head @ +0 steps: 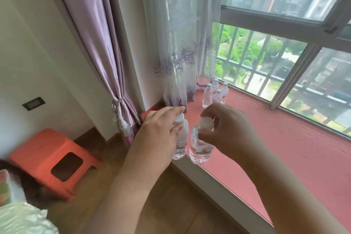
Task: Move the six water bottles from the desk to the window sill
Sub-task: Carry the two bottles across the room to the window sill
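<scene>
Left hand (161, 125), right hand (226, 127) each grip bottle by cap; red-white labels unreadable.

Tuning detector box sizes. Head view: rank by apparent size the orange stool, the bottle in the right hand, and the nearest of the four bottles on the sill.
1. orange stool
2. bottle in the right hand, enlarged by nearness
3. nearest sill bottle, same type, just farther

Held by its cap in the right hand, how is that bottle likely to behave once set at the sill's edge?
The bottle looks full, so probably heavy for its size. The right hand pinches only the cap, so it may swing. Tall and narrow, near the window sill edge, it could tip if nudged.
</scene>
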`<act>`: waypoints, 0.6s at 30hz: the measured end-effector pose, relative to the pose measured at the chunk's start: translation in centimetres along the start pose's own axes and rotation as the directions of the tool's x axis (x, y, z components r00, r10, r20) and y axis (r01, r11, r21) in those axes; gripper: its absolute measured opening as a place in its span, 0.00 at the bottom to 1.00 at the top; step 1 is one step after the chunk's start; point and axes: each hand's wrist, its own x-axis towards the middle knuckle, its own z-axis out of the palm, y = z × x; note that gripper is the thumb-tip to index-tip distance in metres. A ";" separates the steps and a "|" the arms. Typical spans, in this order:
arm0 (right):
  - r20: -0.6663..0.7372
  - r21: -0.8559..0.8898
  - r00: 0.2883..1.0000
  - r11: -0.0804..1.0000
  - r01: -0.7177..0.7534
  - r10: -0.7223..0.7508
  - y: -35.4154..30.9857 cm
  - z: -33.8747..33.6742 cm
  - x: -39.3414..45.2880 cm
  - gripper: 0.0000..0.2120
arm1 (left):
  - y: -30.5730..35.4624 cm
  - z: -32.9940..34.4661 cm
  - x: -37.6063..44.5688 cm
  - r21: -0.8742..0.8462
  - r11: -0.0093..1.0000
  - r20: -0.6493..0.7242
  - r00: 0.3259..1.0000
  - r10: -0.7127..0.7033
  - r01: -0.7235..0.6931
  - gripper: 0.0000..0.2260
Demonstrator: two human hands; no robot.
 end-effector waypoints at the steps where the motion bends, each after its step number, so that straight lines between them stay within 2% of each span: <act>1: -0.010 -0.001 1.000 1.000 -0.019 0.019 -0.4 0.4 0.6 0.15 | -0.9 -0.4 0.6 -0.004 1.000 0.002 1.000 0.008 -0.008 0.20; 6: -0.056 0.007 0.996 0.998 -0.068 0.068 -2.4 3.1 3.0 0.13 | -5.1 -1.6 2.7 -0.001 0.999 0.019 0.999 0.038 -0.038 0.20; 12: -0.012 0.007 0.993 0.993 -0.118 0.118 -3.7 5.1 5.3 0.13 | -8.4 -2.0 4.4 -0.015 1.000 0.063 0.998 0.021 -0.020 0.20; 18: -0.011 -0.005 0.995 0.995 -0.103 0.103 -4.1 6.8 8.2 0.13 | -10.8 -1.5 7.3 -0.033 0.999 0.082 0.997 0.012 -0.009 0.20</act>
